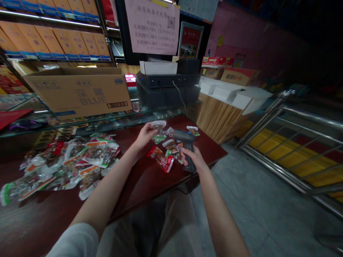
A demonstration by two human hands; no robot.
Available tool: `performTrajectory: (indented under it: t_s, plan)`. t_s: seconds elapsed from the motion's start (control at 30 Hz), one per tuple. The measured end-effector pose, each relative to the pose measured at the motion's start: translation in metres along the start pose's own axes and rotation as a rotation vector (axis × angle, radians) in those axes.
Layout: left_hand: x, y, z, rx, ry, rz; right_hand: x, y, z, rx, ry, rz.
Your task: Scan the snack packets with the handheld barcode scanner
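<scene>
My left hand (145,136) pinches a small clear snack packet (159,130) with a white top edge, holding it up over the dark red wooden counter (150,182). My right hand (192,159) grips a grey handheld barcode scanner (186,142) by its handle, its head pointing left towards that packet. Below the hands lie several loose red-and-white packets (163,159). A large heap of similar vacuum-sealed snack packets (69,166) spreads over the counter to the left of my left arm.
A cardboard carton (77,91) stands on a glass display case behind the counter. Right of it sit a black printer-like machine (167,87) and white boxes on a wooden counter (219,117). Shelves of boxes rise at left; a metal railing (289,142) runs along the right.
</scene>
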State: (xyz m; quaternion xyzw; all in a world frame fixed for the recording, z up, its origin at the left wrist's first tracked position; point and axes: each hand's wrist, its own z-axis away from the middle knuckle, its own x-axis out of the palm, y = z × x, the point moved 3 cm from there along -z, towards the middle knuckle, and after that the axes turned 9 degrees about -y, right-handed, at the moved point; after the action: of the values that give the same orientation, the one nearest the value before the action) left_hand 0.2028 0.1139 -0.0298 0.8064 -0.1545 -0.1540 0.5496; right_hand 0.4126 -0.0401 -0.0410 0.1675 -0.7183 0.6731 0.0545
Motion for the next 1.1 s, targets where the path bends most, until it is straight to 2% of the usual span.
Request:
performTrajectory:
  t_s: [0.1, 0.27, 0.53, 0.6, 0.67, 0.8, 0.9, 1.0, 1.1]
  plan:
    - [0.001, 0.003, 0.003, -0.012, -0.049, 0.027, 0.006, 0.006, -0.004, 0.002, 0.013, -0.003]
    - [0.003, 0.013, 0.004, -0.008, -0.041, 0.078, 0.013, 0.018, -0.008, 0.034, -0.020, -0.013]
    - [0.003, 0.027, 0.016, -0.048, -0.016, -0.087, 0.028, 0.026, -0.007, 0.016, -0.041, -0.047]
    - [-0.005, 0.032, 0.025, -0.043, 0.006, -0.244, 0.031, 0.025, -0.004, 0.017, -0.054, -0.085]
    - [-0.018, 0.041, 0.038, -0.063, 0.052, -0.498, 0.032, 0.024, 0.001, 0.002, -0.054, -0.122]
    - [-0.057, 0.070, 0.071, -0.122, 0.145, -1.024, 0.033, 0.025, 0.007, -0.019, -0.054, -0.176]
    - [-0.087, 0.087, 0.099, -0.299, 0.180, -1.331, 0.032, 0.028, 0.008, -0.017, -0.055, -0.201]
    - [-0.106, 0.090, 0.122, -0.466, 0.242, -1.535, 0.032, 0.031, 0.007, -0.014, -0.056, -0.204]
    - [-0.109, 0.086, 0.134, -0.453, 0.371, -1.595, 0.030, 0.033, 0.006, -0.003, -0.064, -0.205]
